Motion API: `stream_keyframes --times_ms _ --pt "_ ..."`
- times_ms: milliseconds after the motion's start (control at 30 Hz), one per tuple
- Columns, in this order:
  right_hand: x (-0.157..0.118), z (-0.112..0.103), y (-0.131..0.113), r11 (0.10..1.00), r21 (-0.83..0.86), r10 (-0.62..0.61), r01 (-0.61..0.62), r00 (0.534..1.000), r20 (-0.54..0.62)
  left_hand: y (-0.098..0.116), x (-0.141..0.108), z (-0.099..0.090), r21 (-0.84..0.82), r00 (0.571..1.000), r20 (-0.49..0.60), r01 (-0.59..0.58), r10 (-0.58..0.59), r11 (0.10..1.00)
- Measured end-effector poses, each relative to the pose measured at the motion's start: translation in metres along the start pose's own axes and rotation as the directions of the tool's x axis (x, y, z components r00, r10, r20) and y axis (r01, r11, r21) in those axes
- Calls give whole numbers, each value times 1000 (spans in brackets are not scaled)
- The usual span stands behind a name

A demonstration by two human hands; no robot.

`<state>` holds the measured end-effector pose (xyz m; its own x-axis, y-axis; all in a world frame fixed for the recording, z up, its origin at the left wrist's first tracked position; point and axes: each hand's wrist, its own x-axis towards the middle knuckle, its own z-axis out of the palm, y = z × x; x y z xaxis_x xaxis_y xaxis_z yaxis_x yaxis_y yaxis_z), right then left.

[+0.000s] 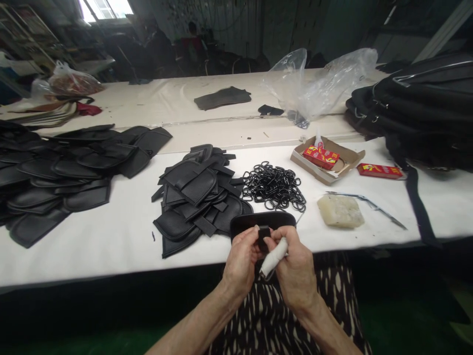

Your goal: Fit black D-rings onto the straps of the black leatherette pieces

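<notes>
A black leather piece with a short strap is held at the table's front edge. My left hand pinches the strap from the left. My right hand is closed at the strap's other side, with a white-wrapped tool held against the palm; its tip points down-left. Just beyond the hands lies a heap of black metal rings. To the left of the rings, black leather pieces with straps are piled up.
More black leather pieces cover the left. On the right are a cardboard tray with red boxes, a yellowish block, metal tweezers and black bags. A clear plastic bag lies behind.
</notes>
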<state>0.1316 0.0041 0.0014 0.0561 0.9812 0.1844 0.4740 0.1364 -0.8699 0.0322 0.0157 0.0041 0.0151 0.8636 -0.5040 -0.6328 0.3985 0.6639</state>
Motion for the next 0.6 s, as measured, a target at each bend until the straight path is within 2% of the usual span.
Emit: stream_keyframes --times_ms 100,367,600 --pt "0 0 1 999 25 41 -41 999 -2 -3 -4 1 14 1000 -25 -4 4 1000" --pt "0 -1 2 994 68 82 -83 997 9 -6 -10 2 151 986 137 -112 92 982" --pt "3 -2 -1 994 23 109 -109 994 14 -7 -10 3 198 990 96 -120 102 973"
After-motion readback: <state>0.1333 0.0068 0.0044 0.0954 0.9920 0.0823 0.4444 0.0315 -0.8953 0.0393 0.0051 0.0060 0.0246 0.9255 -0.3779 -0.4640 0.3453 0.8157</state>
